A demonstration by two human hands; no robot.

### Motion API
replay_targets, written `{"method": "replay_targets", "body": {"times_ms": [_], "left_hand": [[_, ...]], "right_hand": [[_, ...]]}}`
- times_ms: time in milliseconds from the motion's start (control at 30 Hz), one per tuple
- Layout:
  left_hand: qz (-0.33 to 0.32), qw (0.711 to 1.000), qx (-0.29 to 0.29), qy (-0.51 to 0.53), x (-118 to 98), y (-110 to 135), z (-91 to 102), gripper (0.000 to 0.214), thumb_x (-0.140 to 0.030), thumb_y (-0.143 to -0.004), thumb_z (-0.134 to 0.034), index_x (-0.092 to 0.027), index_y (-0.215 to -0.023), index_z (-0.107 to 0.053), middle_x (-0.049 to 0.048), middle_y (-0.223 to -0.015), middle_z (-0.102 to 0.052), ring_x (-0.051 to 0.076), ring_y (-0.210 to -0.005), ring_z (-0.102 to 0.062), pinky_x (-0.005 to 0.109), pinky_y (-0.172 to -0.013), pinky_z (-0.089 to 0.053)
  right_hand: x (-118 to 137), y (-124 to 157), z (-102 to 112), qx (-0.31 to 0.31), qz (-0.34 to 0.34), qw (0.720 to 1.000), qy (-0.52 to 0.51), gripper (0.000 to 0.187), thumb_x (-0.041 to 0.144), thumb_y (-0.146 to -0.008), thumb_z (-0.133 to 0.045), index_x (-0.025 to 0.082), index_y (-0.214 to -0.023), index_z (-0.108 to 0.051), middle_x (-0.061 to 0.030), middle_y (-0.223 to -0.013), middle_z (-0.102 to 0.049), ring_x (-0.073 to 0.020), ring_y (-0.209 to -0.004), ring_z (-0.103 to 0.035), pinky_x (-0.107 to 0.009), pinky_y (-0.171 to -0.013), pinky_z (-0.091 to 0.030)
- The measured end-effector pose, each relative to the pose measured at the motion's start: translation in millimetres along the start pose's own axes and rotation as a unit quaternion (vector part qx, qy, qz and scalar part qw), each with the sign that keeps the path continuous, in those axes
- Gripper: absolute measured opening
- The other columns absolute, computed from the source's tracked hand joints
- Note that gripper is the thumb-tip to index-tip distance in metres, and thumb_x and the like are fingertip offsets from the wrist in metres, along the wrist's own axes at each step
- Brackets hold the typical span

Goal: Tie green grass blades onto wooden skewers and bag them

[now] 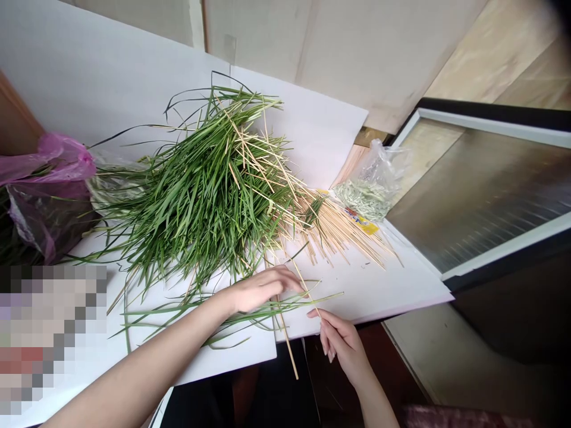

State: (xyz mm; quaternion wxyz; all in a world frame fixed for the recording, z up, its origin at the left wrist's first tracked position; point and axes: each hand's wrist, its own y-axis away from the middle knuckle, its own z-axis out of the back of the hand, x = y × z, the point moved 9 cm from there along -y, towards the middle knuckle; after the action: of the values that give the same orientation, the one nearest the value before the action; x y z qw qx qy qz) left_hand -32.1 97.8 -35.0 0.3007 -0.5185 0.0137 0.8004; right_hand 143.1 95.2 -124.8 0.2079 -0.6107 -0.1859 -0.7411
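Grass blades [200,196]: deep green, with paler streaks
Bamboo skewers [343,232]: pale straw tan
Plastic bag [53,160]: translucent magenta-pink
Packet label [363,224]: yellow with red marks
White board [370,291]: plain white, unpatterned

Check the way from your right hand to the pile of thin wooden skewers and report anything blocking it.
A long green grass blade lies across the way, just beyond the fingertips of the right hand, and runs back under the left hand. Past it, white board lies before the skewer pile.
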Motion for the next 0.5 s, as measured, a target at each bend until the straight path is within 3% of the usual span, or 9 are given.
{"method": "replay_targets", "body": {"times_ms": [133, 233, 300, 400, 500], "left_hand": [[0.015, 0.989, -0.057, -0.135, 7, -2, 6.0, 0.038, -0.016, -0.093, -0.043, -0.021, -0.118, -0.072, 0.0097, -0.116, -0.071, 0.026, -0.109, -0.062, 0.04, -0.102, -0.044], [0.035, 0.962, -0.044, -0.266, 11, -3, -0.8, 0.033, -0.024, -0.094, -0.054, -0.018, -0.124, -0.068, 0.0125, -0.119, -0.069, 0.03, -0.114, -0.058, 0.043, -0.101, -0.043], [0.048, 0.95, -0.024, -0.308, 14, -3, -6.2, 0.03, -0.029, -0.092, -0.062, -0.018, -0.119, -0.07, 0.0122, -0.111, -0.07, 0.03, -0.109, -0.059, 0.041, -0.095, -0.045], [0.052, 0.95, -0.025, -0.307, 13, -4, -5.8, 0.017, -0.025, -0.089, -0.066, -0.02, -0.102, -0.074, 0.009, -0.095, -0.07, 0.028, -0.098, -0.06, 0.037, -0.086, -0.046], [0.062, 0.963, -0.104, -0.239, 12, -3, 12.6, 0.01, -0.024, -0.088, -0.065, -0.02, -0.09, -0.073, 0.0067, -0.087, -0.068, 0.025, -0.091, -0.059, 0.035, -0.082, -0.046]], "right_hand": [[1, 0, -1, 0.005, 0.001, 1.0, -0.001, 0.047, 0.054, -0.099, -0.05, 0.015, -0.112, -0.072, 0.0065, -0.052, -0.044, -0.0118, -0.041, -0.038, -0.023, -0.043, -0.035], [2, 1, -1, 0.003, 0.005, 1.0, -0.001, 0.045, 0.054, -0.1, -0.05, 0.015, -0.111, -0.072, 0.0066, -0.052, -0.043, -0.0118, -0.041, -0.038, -0.023, -0.043, -0.035], [3, 1, -2, 0.005, 0.005, 1.0, -0.001, 0.045, 0.054, -0.1, -0.05, 0.015, -0.111, -0.072, 0.0065, -0.052, -0.044, -0.0118, -0.041, -0.038, -0.023, -0.044, -0.035], [3, 1, -2, 0.004, 0.0, 1.0, 0.002, 0.048, 0.056, -0.1, -0.05, 0.015, -0.111, -0.072, 0.0063, -0.052, -0.044, -0.0119, -0.041, -0.039, -0.023, -0.043, -0.035], [3, 2, 0, -0.011, -0.001, 1.0, 0.004, 0.049, 0.058, -0.098, -0.05, 0.015, -0.111, -0.072, 0.0065, -0.051, -0.044, -0.0121, -0.039, -0.038, -0.024, -0.042, -0.035]]}}
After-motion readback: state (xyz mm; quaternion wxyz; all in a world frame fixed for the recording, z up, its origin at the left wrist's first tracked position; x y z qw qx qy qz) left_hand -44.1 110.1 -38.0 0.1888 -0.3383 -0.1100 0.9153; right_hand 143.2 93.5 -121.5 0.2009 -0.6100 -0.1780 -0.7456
